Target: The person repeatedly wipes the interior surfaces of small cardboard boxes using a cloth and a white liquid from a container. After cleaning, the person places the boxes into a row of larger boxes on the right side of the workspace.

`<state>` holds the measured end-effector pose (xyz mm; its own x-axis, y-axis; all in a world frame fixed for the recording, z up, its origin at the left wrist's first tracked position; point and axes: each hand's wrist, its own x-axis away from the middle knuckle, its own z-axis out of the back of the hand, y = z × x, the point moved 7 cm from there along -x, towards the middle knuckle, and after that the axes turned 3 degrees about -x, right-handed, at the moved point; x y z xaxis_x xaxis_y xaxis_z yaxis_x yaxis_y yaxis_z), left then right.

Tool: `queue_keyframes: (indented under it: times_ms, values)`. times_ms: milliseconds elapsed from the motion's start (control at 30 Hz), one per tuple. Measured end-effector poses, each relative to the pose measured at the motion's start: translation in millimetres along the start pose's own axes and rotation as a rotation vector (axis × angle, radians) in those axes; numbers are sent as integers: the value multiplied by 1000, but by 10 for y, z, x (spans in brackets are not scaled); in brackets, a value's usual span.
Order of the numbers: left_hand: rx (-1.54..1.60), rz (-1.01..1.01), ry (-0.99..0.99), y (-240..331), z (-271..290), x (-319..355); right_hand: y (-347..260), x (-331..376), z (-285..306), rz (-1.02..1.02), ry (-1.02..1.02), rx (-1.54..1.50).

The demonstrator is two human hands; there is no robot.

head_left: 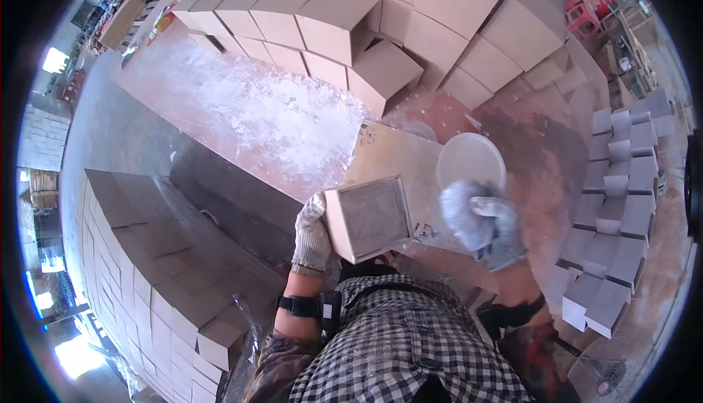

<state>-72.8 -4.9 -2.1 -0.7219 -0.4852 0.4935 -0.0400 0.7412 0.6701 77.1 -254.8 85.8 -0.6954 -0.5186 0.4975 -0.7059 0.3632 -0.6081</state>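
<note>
My left hand (312, 238), in a whitish knit glove, is closed on the left side of a box-shaped block (375, 216). The block has pale beige sides, and its upper face is grey with a raised rim. To the right, my gloved right hand (505, 236) is closed round a rounded, grey-white cloth bundle (466, 216), slightly blurred. That bundle overlaps the near edge of a round white tub (472, 155), whose contents I cannot make out. Below the block and partly under the tub lies a tan board (392, 155), its surface stained.
Stacked beige blocks (425, 33) curve across the back. Another stack (139, 264) stands at the left, with rows of grey-white blocks (611, 198) at the right. A fan (609, 368) is at the lower right, red stools (582, 16) at the far right. White powder (271, 113) covers the floor ahead.
</note>
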Motion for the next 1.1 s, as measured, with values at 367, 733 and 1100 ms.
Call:
queue_keyframes:
  times_ms: [367,733,1100]
  values:
    - [102,-69,11,218,227,52,10,416,-209,362,112,542]
    - [214,-103,-106,539,-94,321,-240,891,-1307,969,-275,711]
    - [186,-255,-107,711,-756,443,288,1099,-1670,985,-500,1336]
